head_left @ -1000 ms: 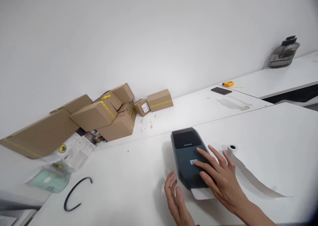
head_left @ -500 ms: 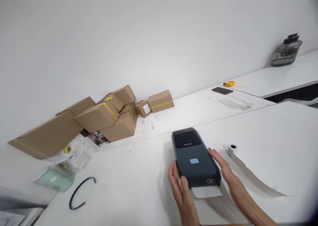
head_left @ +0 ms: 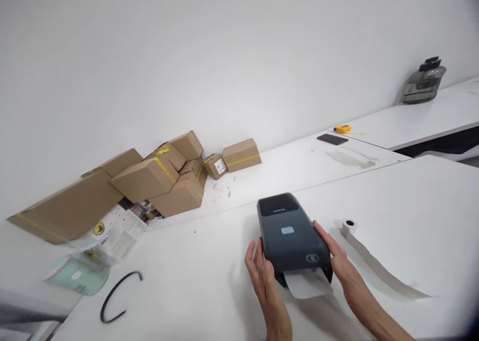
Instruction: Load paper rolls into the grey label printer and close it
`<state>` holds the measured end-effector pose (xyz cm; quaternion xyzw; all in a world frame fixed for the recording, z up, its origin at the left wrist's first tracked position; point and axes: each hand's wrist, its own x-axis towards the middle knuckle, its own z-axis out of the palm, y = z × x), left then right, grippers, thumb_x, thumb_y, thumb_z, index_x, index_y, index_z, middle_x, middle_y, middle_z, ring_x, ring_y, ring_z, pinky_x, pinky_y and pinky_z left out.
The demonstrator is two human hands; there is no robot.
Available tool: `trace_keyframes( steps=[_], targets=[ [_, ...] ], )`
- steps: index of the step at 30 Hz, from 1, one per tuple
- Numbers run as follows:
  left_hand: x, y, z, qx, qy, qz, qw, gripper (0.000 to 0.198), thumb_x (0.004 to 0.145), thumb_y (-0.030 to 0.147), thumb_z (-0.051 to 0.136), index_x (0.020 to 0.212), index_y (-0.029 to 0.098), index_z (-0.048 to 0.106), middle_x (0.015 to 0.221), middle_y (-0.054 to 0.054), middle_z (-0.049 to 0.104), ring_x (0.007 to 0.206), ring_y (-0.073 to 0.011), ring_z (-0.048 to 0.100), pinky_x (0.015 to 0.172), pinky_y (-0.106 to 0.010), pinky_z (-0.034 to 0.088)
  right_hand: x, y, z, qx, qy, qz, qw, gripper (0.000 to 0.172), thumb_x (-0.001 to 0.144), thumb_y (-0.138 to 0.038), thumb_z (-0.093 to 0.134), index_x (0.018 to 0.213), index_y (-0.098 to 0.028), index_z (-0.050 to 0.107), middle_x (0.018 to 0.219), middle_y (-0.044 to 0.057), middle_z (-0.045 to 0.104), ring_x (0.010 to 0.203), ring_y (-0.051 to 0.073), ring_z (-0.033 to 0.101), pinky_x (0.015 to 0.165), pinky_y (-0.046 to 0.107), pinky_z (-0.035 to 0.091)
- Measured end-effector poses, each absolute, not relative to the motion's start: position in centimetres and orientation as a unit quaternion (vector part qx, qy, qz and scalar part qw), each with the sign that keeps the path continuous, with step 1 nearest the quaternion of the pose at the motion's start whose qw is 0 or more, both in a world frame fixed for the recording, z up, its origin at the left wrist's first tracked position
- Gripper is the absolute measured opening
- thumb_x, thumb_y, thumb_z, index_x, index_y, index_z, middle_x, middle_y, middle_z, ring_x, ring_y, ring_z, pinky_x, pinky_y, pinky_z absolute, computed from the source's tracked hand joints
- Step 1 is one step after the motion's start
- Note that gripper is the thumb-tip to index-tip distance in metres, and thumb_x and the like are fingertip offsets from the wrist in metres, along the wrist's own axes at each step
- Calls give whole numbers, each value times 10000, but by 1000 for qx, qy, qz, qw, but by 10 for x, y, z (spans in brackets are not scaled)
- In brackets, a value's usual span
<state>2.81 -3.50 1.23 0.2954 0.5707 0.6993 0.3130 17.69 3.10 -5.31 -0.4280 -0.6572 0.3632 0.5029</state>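
Note:
Between my two hands is a dark blue-grey printer (head_left: 295, 246) with a glossy black panel at its far end and a light blue button on top. A strip of white paper (head_left: 309, 283) sticks out of the printer's near end. My left hand (head_left: 266, 286) grips the left side, with the thumb near the lower edge. On the opposite side, my right hand (head_left: 342, 261) presses against the casing with its fingers along the edge. The near end looks tilted up, and a dark gap shows around the paper. The undersides of my fingers are partly hidden.
Right of the printer lies a paper roll (head_left: 349, 224) with a long tail unrolled. A black curved band (head_left: 112, 293) and a green pouch (head_left: 80, 273) are at left. Cardboard boxes (head_left: 149, 176) are heaped behind. Farther back are a phone (head_left: 332, 139), tape measure (head_left: 342, 129) and bottle (head_left: 421, 84).
The printer's near end has been tipped upward, so more of the paper and a dark opening beneath show. Both hands have moved slightly with it. The view has shifted a little.

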Motion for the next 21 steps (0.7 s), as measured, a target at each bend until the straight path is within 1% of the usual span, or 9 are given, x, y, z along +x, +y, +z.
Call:
trace_keyframes(
  steps=[3, 5, 6, 8, 10, 12, 14, 18, 21],
  targets=[
    [9, -8, 31, 318, 539, 730, 276, 527, 913, 533, 481, 1322, 203, 522, 1412, -116, 566, 1338, -248, 503, 1109, -346, 374, 169, 54, -6, -399, -708, 273, 515, 587, 986, -551, 275, 1539, -356, 278, 1612, 0, 312, 1466, 336, 288, 1181, 547, 285],
    [-7, 16, 35, 339, 552, 714, 265, 473, 931, 519, 457, 1296, 224, 519, 1336, -105, 622, 1295, -224, 540, 1093, -353, 385, 161, 77, 26, -349, -744, 215, 527, 563, 994, -524, 294, 1529, -347, 281, 1599, 30, 330, 1459, 319, 300, 1182, 537, 267],
    [-14, 29, 34, 358, 581, 687, 249, 440, 944, 505, 427, 1273, 230, 522, 1343, -98, 614, 1292, -210, 537, 1082, -345, 392, 156, 90, 41, -338, -744, 197, 542, 545, 993, -520, 311, 1506, -337, 320, 1567, 52, 377, 1434, 313, 344, 1166, 531, 289],
    [-25, 52, 24, 381, 603, 653, 257, 371, 893, 430, 538, 1190, 211, 576, 1345, -110, 604, 1275, -227, 539, 1072, -347, 391, 146, 115, 65, -330, -737, 193, 557, 513, 991, -513, 329, 1454, -302, 391, 1475, 89, 477, 1352, 299, 448, 1111, 508, 363],
    [-30, 69, 10, 399, 621, 615, 276, 366, 828, 376, 629, 1144, 193, 607, 1314, -129, 619, 1240, -257, 555, 1043, -368, 409, 138, 138, 83, -347, -731, 205, 552, 501, 988, -521, 331, 1417, -283, 431, 1402, 94, 538, 1288, 288, 505, 1071, 489, 405],
    [-30, 78, -3, 420, 629, 585, 292, 388, 804, 352, 653, 1153, 192, 604, 1271, -127, 646, 1199, -258, 578, 1002, -359, 435, 132, 160, 95, -370, -730, 215, 534, 510, 986, -544, 321, 1405, -281, 444, 1394, 88, 553, 1276, 290, 516, 1068, 491, 406],
    [-28, 81, -12, 435, 632, 566, 301, 401, 827, 359, 621, 1192, 195, 583, 1251, -119, 661, 1161, -241, 601, 968, -338, 453, 127, 179, 104, -389, -727, 222, 520, 536, 983, -573, 304, 1403, -273, 450, 1404, 94, 555, 1271, 305, 525, 1061, 510, 410],
    [-27, 79, -17, 452, 642, 543, 297, 423, 870, 382, 556, 1249, 195, 544, 1294, -122, 643, 1174, -232, 597, 974, -326, 445, 123, 208, 111, -404, -726, 236, 504, 590, 963, -620, 324, 1408, -253, 451, 1366, 121, 598, 1220, 332, 582, 1019, 531, 450],
    [-29, 77, -16, 462, 650, 528, 292, 428, 879, 404, 547, 1259, 207, 540, 1287, -117, 647, 1174, -240, 596, 969, -333, 445, 127, 207, 103, -404, -720, 229, 516, 634, 941, -626, 395, 1462, -266, 373, 1479, 130, 492, 1296, 337, 523, 1047, 526, 434]
  ],
)
